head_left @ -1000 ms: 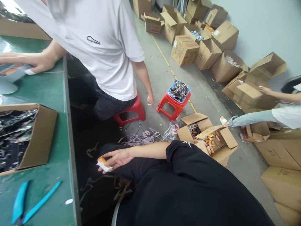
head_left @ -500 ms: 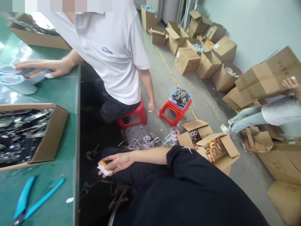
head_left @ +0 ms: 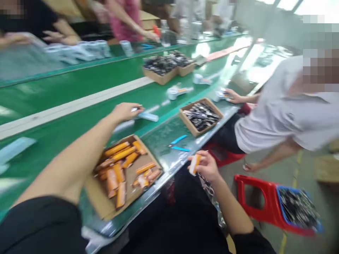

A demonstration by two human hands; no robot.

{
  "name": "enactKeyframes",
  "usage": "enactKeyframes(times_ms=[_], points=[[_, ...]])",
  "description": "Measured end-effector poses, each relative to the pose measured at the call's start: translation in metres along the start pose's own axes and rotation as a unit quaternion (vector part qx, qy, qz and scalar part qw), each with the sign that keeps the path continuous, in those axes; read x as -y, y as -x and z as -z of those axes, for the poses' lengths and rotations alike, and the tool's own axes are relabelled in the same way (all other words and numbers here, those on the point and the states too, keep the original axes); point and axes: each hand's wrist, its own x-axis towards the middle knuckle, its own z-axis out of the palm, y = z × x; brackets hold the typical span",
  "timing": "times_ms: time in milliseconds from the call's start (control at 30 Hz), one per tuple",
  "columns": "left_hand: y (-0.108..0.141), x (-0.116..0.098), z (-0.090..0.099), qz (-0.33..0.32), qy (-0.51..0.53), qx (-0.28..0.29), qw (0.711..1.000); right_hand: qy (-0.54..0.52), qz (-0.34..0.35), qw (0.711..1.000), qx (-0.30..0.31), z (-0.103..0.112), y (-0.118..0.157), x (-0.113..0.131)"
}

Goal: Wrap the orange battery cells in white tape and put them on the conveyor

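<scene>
My left hand [head_left: 126, 112] reaches over the green bench, its fingers closed on the end of a pale blue-white plastic part [head_left: 148, 116]. Near the bench's front edge my right hand [head_left: 208, 165] pinches a small orange and white piece [head_left: 194, 164] above my lap. Below my left forearm sits a cardboard box [head_left: 156, 160] holding several orange cylinders [head_left: 124, 154]. Blue-handled pliers [head_left: 179, 144] lie open on the bench between that box and a box of dark parts [head_left: 202, 116].
A person in a white shirt [head_left: 280, 113] sits at the right, a hand on another pale part. Red stool [head_left: 262, 201] with a blue tray [head_left: 282, 201] stands at lower right. More boxes [head_left: 161, 77] and pale devices [head_left: 173, 93] occupy the bench; people work across it.
The view has swung left from the floor and boxes to the bench. My left arm has come into view. My right hand still holds the orange and white piece, now raised nearer the bench edge.
</scene>
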Motion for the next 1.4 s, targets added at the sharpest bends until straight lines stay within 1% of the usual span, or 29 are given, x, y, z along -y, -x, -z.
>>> enactKeyframes(times_ms=[33,67,100,167,200,233,300,367,400,433,500,567,600,633,667,700,800,933,1033,1100,1133,1167,1200,1233,1267,1300,1333,1367,1400], points=[[0.007,0.021,0.001,0.049,-0.013,0.004,0.999,0.055,0.056,0.997,0.009,-0.006,-0.015,0.021],[0.010,0.036,0.000,0.088,-0.023,0.009,0.996,0.107,0.118,0.987,0.011,-0.016,-0.033,0.042],[0.009,0.047,-0.002,0.110,-0.028,0.015,0.993,0.159,0.175,0.971,0.015,-0.028,-0.053,0.061],[-0.001,0.055,-0.009,0.118,-0.027,0.025,0.992,0.259,0.261,0.930,0.028,-0.060,-0.102,0.094],[-0.006,0.055,-0.012,0.114,-0.024,0.027,0.993,0.309,0.285,0.906,0.040,-0.078,-0.130,0.105],[-0.010,0.054,-0.014,0.110,-0.021,0.027,0.993,0.360,0.297,0.883,0.054,-0.095,-0.158,0.113],[-0.015,0.050,-0.018,0.103,-0.016,0.026,0.994,0.463,0.292,0.833,0.083,-0.123,-0.213,0.119],[-0.016,0.048,-0.020,0.097,-0.013,0.025,0.995,0.562,0.268,0.777,0.097,-0.140,-0.257,0.117],[-0.016,0.048,-0.022,0.095,-0.012,0.024,0.995,0.605,0.259,0.747,0.098,-0.144,-0.273,0.114],[-0.016,0.048,-0.023,0.093,-0.010,0.022,0.995,0.643,0.251,0.717,0.096,-0.145,-0.285,0.110],[-0.017,0.048,-0.027,0.088,-0.006,0.017,0.996,0.709,0.244,0.656,0.092,-0.142,-0.297,0.105],[-0.020,0.048,-0.030,0.085,0.000,0.011,0.996,0.766,0.235,0.591,0.096,-0.138,-0.299,0.103],[-0.022,0.048,-0.031,0.085,0.003,0.009,0.996,0.788,0.229,0.564,0.097,-0.136,-0.298,0.104],[-0.025,0.047,-0.032,0.084,0.006,0.008,0.996,0.804,0.222,0.543,0.098,-0.135,-0.297,0.105],[-0.027,0.046,-0.032,0.086,0.009,0.007,0.996,0.815,0.216,0.529,0.101,-0.135,-0.297,0.107],[-0.029,0.045,-0.033,0.088,0.012,0.006,0.996,0.821,0.209,0.521,0.104,-0.135,-0.298,0.109],[-0.034,0.043,-0.033,0.098,0.022,0.002,0.995,0.832,0.192,0.502,0.137,-0.141,-0.304,0.111],[-0.038,0.041,-0.035,0.114,0.032,-0.001,0.993,0.841,0.168,0.477,0.194,-0.157,-0.321,0.109],[-0.044,0.033,-0.033,0.128,0.032,-0.001,0.991,0.839,0.160,0.478,0.203,-0.167,-0.326,0.119],[-0.048,0.023,-0.028,0.135,0.034,0.001,0.990,0.831,0.176,0.493,0.189,-0.165,-0.313,0.131],[-0.047,0.017,-0.023,0.140,0.036,-0.002,0.990,0.826,0.193,0.500,0.175,-0.160,-0.298,0.135],[-0.041,0.011,-0.018,0.146,0.038,-0.007,0.988,0.815,0.215,0.513,0.161,-0.152,-0.278,0.138],[-0.029,0.007,-0.011,0.154,0.041,-0.015,0.987,0.796,0.237,0.537,0.148,-0.142,-0.252,0.137],[-0.010,0.005,-0.004,0.160,0.045,-0.024,0.986,0.772,0.257,0.564,0.140,-0.129,-0.223,0.132],[0.018,0.006,0.003,0.161,0.052,-0.036,0.985,0.729,0.271,0.612,0.141,-0.116,-0.190,0.124],[0.054,0.010,0.009,0.159,0.058,-0.048,0.984,0.684,0.271,0.661,0.147,-0.103,-0.157,0.113],[0.098,0.016,0.015,0.158,0.062,-0.063,0.983,0.651,0.261,0.696,0.155,-0.091,-0.126,0.100],[0.148,0.022,0.019,0.163,0.060,-0.083,0.981,0.640,0.250,0.705,0.175,-0.080,-0.097,0.088],[0.202,0.028,0.021,0.181,0.048,-0.105,0.977,0.628,0.241,0.713,0.199,-0.072,-0.074,0.076]])
